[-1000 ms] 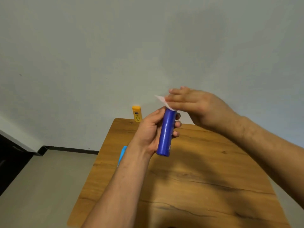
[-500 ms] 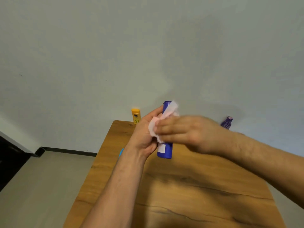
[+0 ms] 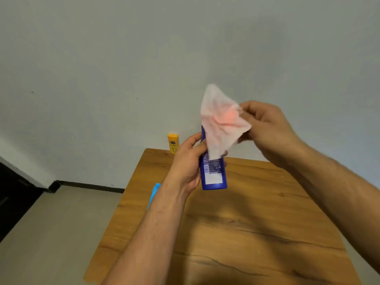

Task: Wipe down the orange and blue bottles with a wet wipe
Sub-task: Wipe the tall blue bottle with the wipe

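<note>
1. Firmly, the left hand [image 3: 188, 163] gripped the blue bottle [image 3: 213, 175], with the fingers curled round its left side and the thumb at the near edge. It held the bottle upright in the air above the far part of the wooden table [image 3: 257, 233].
2. The right hand [image 3: 267, 128] pinched the wet wipe [image 3: 221, 124] at its right edge between thumb and fingers. The sheet was spread open in front of the bottle's upper half, so the cap was hidden. Whether it was pressed against the plastic could not be told.
3. The blue bottle looked like stiff, smooth plastic, probably light, with its printed label facing the camera. Once damp it would likely turn slippery. The lower body seemed the best place to grip, since that left the top and shoulders free for wiping.
4. The wipe was thin, limp and slightly see-through. It would probably bunch or fold rather than keep its shape, so gathering it against the fingers would give more contact than a corner pinch.
5. The orange bottle [image 3: 173, 144] stood upright at the table's far left corner, close to the wall and well apart from both hands. Small and narrow, it would probably tip easily, so a grasp round its body would suit it.
6. A light blue packet [image 3: 153, 193] lay at the table's left edge, partly behind the left forearm.
</note>
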Available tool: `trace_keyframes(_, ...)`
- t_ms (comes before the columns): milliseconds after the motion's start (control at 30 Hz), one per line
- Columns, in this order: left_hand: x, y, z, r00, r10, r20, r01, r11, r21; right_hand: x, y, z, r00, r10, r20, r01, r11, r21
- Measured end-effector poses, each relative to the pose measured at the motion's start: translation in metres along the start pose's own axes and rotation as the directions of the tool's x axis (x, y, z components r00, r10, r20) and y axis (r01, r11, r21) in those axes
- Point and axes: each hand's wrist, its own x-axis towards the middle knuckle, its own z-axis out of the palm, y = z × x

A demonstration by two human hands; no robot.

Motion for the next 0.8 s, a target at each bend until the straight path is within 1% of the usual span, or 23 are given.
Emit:
trace_keyframes(33, 0.000, -0.002, 0.002, 1.000, 0.004, 0.002, -0.004, 1.000, 0.006, 0.000, 0.005, 0.003, 0.996, 0.091, 0.020, -0.091, 0.996, -0.004)
trace_keyframes(67, -0.001, -0.002, 0.005, 1.000, 0.010, 0.018, -0.010, 1.000, 0.002, 0.000, 0.014, 0.006, 0.992, 0.122, 0.031, -0.119, 0.989, -0.086)
trace_keyframes(100, -0.001, -0.002, 0.007, 0.999, 0.017, 0.033, -0.016, 1.000, -0.011, -0.001, 0.025, 0.008, 0.995, 0.091, 0.031, -0.080, 0.965, -0.250)
trace_keyframes(133, -0.001, -0.002, 0.008, 0.999, 0.024, 0.028, -0.023, 0.999, -0.024, -0.002, 0.035, 0.009, 1.000, 0.004, 0.018, 0.004, 0.899, -0.437)
trace_keyframes(167, 0.000, -0.003, 0.007, 1.000, 0.025, 0.008, -0.025, 0.999, -0.023, -0.004, 0.043, 0.009, 0.993, -0.115, 0.002, 0.094, 0.805, -0.586)
trace_keyframes(200, 0.000, -0.004, 0.005, 1.000, 0.013, -0.016, -0.013, 1.000, -0.010, -0.006, 0.047, 0.010, 0.974, -0.226, 0.012, 0.177, 0.724, -0.667)
trace_keyframes(267, 0.000, -0.005, 0.002, 0.999, -0.025, -0.027, 0.024, 1.000, -0.018, -0.012, 0.048, 0.013, 0.924, -0.371, 0.096, 0.319, 0.604, -0.731)
trace_keyframes(300, 0.000, -0.005, 0.001, 0.999, -0.048, -0.011, 0.048, 0.998, -0.040, -0.015, 0.050, 0.016, 0.892, -0.416, 0.178, 0.397, 0.530, -0.749)
trace_keyframes(333, -0.001, -0.004, 0.001, 0.997, -0.071, 0.000, 0.071, 0.995, -0.074, -0.018, 0.050, 0.019, 0.867, -0.433, 0.246, 0.453, 0.482, -0.750)
trace_keyframes(367, -0.001, -0.004, 0.001, 0.995, -0.096, 0.017, 0.097, 0.988, -0.119, -0.021, 0.050, 0.022, 0.866, -0.410, 0.287, 0.475, 0.493, -0.729)
trace_keyframes(400, 0.000, -0.003, -0.001, 0.991, -0.127, 0.039, 0.131, 0.977, -0.170, -0.025, 0.054, 0.024, 0.846, -0.411, 0.340, 0.518, 0.480, -0.708)
trace_keyframes(433, -0.001, -0.003, -0.003, 0.983, -0.175, 0.063, 0.185, 0.958, -0.221, -0.030, 0.059, 0.026, 0.810, -0.440, 0.387, 0.571, 0.442, -0.692)
trace_keyframes(500, 0.002, -0.003, -0.011, 0.956, -0.266, 0.121, 0.290, 0.918, -0.272, -0.042, 0.074, 0.024, 0.669, -0.491, 0.557, 0.732, 0.308, -0.608)
trace_keyframes(533, 0.003, -0.005, -0.014, 0.951, -0.295, 0.092, 0.308, 0.917, -0.252, -0.047, 0.079, 0.021, 0.588, -0.487, 0.646, 0.804, 0.263, -0.533)
trace_keyframes(567, 0.004, -0.008, -0.017, 0.944, -0.318, 0.093, 0.331, 0.912, -0.242, -0.047, 0.081, 0.016, 0.503, -0.465, 0.729, 0.862, 0.216, -0.458)
trace_keyframes(600, 0.002, -0.009, -0.017, 0.931, -0.344, 0.120, 0.364, 0.899, -0.245, -0.043, 0.078, 0.011, 0.453, -0.457, 0.766, 0.890, 0.189, -0.414)
trace_keyframes(633, -0.001, -0.008, -0.013, 0.930, -0.325, 0.172, 0.361, 0.897, -0.255, -0.036, 0.074, 0.007, 0.461, -0.463, 0.757, 0.887, 0.206, -0.413)
trace_keyframes(667, -0.002, -0.009, -0.010, 0.933, -0.285, 0.221, 0.338, 0.904, -0.262, -0.027, 0.069, 0.002, 0.518, -0.489, 0.701, 0.854, 0.250, -0.457)
trace_keyframes(700, -0.003, -0.012, -0.006, 0.944, -0.257, 0.208, 0.306, 0.918, -0.251, -0.016, 0.064, -0.004, 0.596, -0.526, 0.607, 0.798, 0.302, -0.522)
trace_keyframes(733, -0.003, -0.014, -0.006, 0.949, -0.251, 0.191, 0.293, 0.924, -0.244, -0.011, 0.059, -0.008, 0.654, -0.536, 0.533, 0.747, 0.346, -0.568)
trace_keyframes(767, -0.004, -0.015, -0.007, 0.950, -0.235, 0.207, 0.284, 0.925, -0.254, -0.011, 0.057, -0.006, 0.671, -0.541, 0.506, 0.730, 0.365, -0.578)
trace_keyframes(800, -0.004, -0.013, -0.008, 0.940, -0.230, 0.251, 0.299, 0.910, -0.288, -0.017, 0.058, -0.001, 0.650, -0.545, 0.529, 0.753, 0.369, -0.545)
